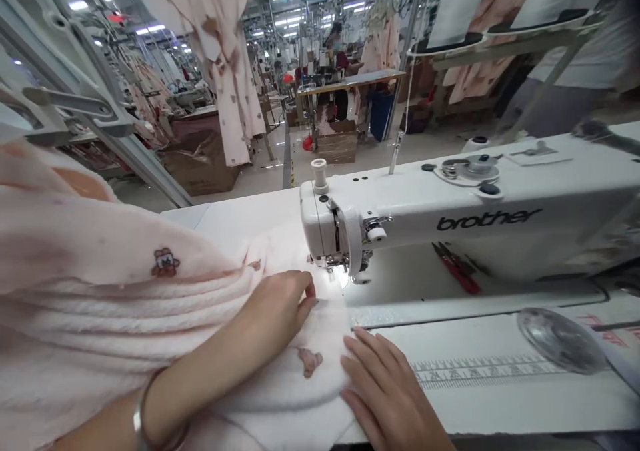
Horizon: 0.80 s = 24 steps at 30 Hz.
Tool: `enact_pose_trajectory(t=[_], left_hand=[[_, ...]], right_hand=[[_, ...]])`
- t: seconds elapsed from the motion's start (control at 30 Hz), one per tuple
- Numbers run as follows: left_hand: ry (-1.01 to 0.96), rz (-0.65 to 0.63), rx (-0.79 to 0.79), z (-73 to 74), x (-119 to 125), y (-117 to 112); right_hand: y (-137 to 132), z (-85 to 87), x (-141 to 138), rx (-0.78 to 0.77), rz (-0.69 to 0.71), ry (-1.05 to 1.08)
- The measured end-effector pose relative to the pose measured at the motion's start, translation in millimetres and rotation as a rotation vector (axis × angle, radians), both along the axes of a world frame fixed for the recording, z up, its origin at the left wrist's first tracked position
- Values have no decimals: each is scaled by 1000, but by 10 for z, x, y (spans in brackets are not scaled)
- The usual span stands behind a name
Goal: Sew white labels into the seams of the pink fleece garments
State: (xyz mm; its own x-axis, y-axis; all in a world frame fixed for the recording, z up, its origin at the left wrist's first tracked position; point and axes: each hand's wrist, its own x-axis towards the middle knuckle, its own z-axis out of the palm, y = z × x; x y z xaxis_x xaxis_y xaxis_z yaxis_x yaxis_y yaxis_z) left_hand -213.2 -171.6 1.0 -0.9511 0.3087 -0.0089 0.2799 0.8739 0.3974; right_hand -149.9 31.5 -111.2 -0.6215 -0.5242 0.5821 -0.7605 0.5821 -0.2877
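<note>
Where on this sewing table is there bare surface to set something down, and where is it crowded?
Free: the strip of table below the printed ruler, between the right hand and the clear disc; also the machine bed between needle and red snips. Crowded: left of the needle, where pink fabric lies heaped under the left hand.

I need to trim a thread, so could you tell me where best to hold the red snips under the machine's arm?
Grip the red handle end of the snips, which points towards the front right. Come in from the right, low under the sewing machine arm, probably with the right hand, away from the dark tips.
</note>
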Motion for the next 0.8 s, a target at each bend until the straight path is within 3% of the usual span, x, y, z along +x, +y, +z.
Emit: enact_pose_trajectory(t=[0.1,0.2,0.27,0.37,0.5,0.63,0.8], left_hand=[[-10,-29,-11,-352,-150,48],[-16,-38,16,-545,-212,-2],[-29,-45,45,-544,-199,-46],[-24,-21,105,-411,-146,-49],[-132,152,267,-259,-130,57],[-402,292,456,-396,-206,139],[-421,355,483,-648,-278,126]], right_hand=[[-28,39,-92,-125,-21,-103],[-158,56,-190,-194,-101,-178],[-233,33,-224,-201,-141,-201],[-255,-28,-223,-205,-176,-250],[-175,-95,-205,-132,-206,-211],[-142,-123,-220,-53,-250,-124],[-163,-95,-225,47,-251,-159]])
